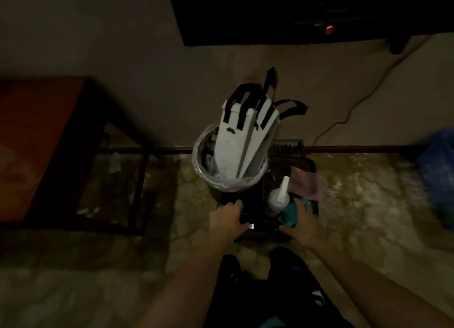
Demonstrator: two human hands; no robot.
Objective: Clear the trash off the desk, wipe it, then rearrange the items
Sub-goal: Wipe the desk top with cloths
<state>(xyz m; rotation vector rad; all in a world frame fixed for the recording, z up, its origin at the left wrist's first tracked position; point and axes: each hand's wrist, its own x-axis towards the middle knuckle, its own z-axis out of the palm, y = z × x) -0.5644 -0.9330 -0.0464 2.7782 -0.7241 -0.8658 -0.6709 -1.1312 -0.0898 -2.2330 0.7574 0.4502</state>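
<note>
Trash bin (pixel 204 170) upright on dark tray (pixel 260 229), just beyond left grip (pixel 227 220), which curls over tray's near edge; right grip (pixel 301 227) beside teal cloth (pixel 290 213), closure unclear.

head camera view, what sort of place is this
Likely a dim lived-in room, perhaps a hotel or bedroom: a wooden desk, a lined trash bin stuffed with paper bags, and a stone-patterned floor.
</note>
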